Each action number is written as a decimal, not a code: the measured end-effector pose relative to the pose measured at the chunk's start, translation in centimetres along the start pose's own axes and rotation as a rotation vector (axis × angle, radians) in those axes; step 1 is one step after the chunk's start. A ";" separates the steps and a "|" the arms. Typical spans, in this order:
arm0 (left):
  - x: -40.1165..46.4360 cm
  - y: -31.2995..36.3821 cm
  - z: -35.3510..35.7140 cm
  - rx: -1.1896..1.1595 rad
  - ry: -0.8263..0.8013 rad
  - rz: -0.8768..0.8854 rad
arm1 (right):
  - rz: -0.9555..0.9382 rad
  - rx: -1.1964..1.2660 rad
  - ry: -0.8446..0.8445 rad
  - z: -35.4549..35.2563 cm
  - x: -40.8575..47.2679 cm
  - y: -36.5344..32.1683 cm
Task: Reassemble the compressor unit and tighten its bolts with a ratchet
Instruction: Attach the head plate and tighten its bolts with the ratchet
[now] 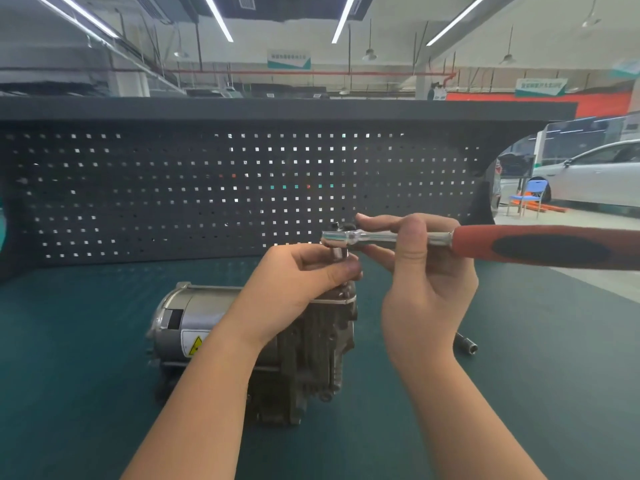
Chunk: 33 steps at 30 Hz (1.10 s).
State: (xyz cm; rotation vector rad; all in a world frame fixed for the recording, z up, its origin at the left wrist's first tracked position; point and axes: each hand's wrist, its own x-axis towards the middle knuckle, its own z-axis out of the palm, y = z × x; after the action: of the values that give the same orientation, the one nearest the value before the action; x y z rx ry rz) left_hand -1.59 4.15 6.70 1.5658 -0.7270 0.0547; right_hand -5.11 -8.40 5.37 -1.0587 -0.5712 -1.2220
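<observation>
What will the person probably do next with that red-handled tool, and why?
Probably lower the ratchet so its socket seats on a bolt atop the compressor. The right hand holds it near the head, the left hand pinches the socket, and both sit just above the unit.

Compressor (304, 348) lies on its side on the green bench: silver motor cyl. at left w/ white label and yellow warning triangle, dark ribbed cast body at right. Ratchet (485, 242) is held level above its top right end: chrome head and shank, red grip w/ black inlay running off right. Socket (339, 253) hangs below the head. Spare socket (467, 344) lies on the bench to the right.
</observation>
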 end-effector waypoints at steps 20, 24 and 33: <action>0.3 -0.3 -0.4 0.206 0.034 -0.054 | 0.565 0.414 0.016 -1.2 2.8 0.6; 0.3 -0.4 -0.4 0.161 0.002 -0.069 | 0.614 0.478 0.054 -1.3 2.9 0.9; 0.2 -0.1 -0.2 0.193 0.045 -0.077 | 0.448 0.249 0.074 -1.0 2.3 0.4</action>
State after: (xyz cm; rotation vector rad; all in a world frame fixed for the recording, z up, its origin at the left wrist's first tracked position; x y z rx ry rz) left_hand -1.26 4.24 6.76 1.7698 -0.6405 0.1050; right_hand -4.22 -10.41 6.71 -0.8667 -0.3885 -0.7718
